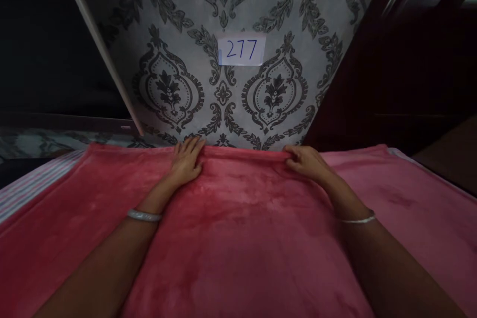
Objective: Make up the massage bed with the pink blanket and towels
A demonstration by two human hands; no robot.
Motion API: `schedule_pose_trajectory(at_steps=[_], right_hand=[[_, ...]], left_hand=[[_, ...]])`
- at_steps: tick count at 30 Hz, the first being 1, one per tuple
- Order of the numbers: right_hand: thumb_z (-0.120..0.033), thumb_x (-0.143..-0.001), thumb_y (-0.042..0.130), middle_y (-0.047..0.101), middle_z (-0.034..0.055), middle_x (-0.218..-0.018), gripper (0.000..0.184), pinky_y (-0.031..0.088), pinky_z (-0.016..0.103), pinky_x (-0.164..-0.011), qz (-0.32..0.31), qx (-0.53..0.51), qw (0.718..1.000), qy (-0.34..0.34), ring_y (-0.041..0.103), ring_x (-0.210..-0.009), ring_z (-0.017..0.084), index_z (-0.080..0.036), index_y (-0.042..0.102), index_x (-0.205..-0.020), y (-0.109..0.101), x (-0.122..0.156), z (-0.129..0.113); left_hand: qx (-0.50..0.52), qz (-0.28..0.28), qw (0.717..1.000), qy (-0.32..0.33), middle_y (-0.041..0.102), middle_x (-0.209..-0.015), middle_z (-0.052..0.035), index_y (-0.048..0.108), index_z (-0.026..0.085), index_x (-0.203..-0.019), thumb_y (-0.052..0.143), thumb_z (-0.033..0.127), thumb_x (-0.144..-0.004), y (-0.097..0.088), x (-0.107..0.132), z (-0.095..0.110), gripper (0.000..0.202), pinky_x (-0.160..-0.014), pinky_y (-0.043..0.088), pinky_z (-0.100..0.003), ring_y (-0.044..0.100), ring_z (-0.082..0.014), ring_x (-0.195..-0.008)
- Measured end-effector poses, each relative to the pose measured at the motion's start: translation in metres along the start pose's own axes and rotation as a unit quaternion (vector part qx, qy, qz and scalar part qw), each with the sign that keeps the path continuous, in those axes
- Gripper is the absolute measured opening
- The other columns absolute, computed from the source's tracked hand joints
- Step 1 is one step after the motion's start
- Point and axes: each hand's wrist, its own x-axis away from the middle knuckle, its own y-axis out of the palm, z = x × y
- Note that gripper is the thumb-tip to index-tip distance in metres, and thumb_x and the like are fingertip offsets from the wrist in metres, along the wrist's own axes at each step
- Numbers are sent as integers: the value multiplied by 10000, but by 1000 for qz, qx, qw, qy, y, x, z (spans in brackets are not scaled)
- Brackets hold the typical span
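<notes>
A plush pink-red blanket is spread over a surface, with a folded-over layer in the middle reaching up to its far edge. My left hand lies on that layer near the far edge, its fingers stretched toward the wall and a little apart. Farther right, my right hand pinches the blanket's far edge between thumb and fingers. Between the two hands the edge runs almost straight. Each wrist wears a bracelet.
Patterned grey wallpaper rises just beyond the blanket, bearing a paper label marked 277. A dark screen is at left, dark glossy wood at right. Striped cloth shows beneath the blanket's left side.
</notes>
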Motion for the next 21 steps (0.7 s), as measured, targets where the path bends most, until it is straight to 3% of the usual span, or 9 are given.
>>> schedule_pose_trajectory(at_steps=[3, 5, 7, 9, 12, 14, 16, 19, 21], right_hand=[[-486, -822, 556, 603, -1, -655, 341, 365, 257, -562, -205, -173, 963, 10, 503, -605, 143, -177, 691, -771, -16, 12, 7], [-605, -813, 560, 651, 27, -693, 467, 384, 252, -541, -274, -234, 930, 67, 532, -602, 144, -165, 713, -786, -16, 17, 9], [-618, -788, 603, 663, 39, -674, 462, 391, 244, -519, -297, -235, 919, 108, 535, -573, 136, -169, 696, -728, -11, 17, 9], [-541, -774, 651, 653, 25, -631, 375, 400, 235, -513, -309, -214, 921, 100, 529, -550, 126, -180, 670, -671, -4, 15, 6], [-362, -811, 623, 672, 16, -642, 213, 424, 233, -538, -302, -170, 936, 64, 573, -569, 137, -187, 702, -720, 8, 10, 1], [-252, -841, 576, 737, 44, -762, 185, 476, 251, -615, -258, -107, 958, 61, 652, -671, 173, -186, 748, -834, 18, 6, -1], [-182, -872, 545, 773, 91, -1041, 284, 527, 290, -789, -183, -29, 981, 63, 708, -917, 222, -192, 763, -1054, 30, 1, 1], [-135, -885, 567, 566, 143, -1485, 531, 472, 374, -1053, -100, 50, 992, 54, 561, -1321, 271, -198, 605, -1411, 49, -4, 9], [-123, -876, 594, 450, 162, -1579, 611, 427, 412, -1122, -79, 68, 994, 42, 468, -1418, 277, -185, 535, -1480, 57, -6, 15]], left_hand=[[57, -68, 996, 29, 728, -1079, -101, 685, 173, -1216, 502, 225, -774, -17, -1, -6, 481, -1011, 462, -447, 642, -284, -1061], [112, -137, 983, 37, 698, -792, -33, 733, 188, -927, 439, 212, -788, -32, -3, -9, 326, -801, 497, -327, 642, -204, -800], [143, -145, 978, 42, 676, -749, -15, 719, 195, -851, 428, 219, -797, -43, -6, -8, 297, -731, 479, -289, 621, -181, -753], [140, -92, 984, 59, 729, -981, -43, 725, 201, -1032, 464, 242, -812, -47, -7, 0, 344, -859, 495, -331, 644, -219, -946], [136, -61, 981, 122, 637, -1363, -95, 617, 212, -1343, 527, 297, -862, -40, -4, 24, 496, -1091, 408, -439, 547, -282, -1270], [142, -106, 971, 161, 643, -1340, -110, 607, 212, -1367, 549, 332, -895, -31, 1, 42, 491, -1102, 396, -456, 555, -288, -1255], [135, -147, 963, 181, 673, -1248, -115, 632, 214, -1342, 573, 352, -907, -23, 6, 57, 461, -1075, 416, -460, 587, -290, -1182], [106, -178, 963, 175, 655, -1258, -137, 634, 204, -1348, 576, 367, -916, -16, 11, 68, 465, -1070, 431, -476, 583, -312, -1199], [93, -190, 966, 150, 617, -1356, -156, 615, 193, -1377, 570, 411, -924, -11, 13, 67, 504, -1108, 417, -489, 546, -334, -1289]])
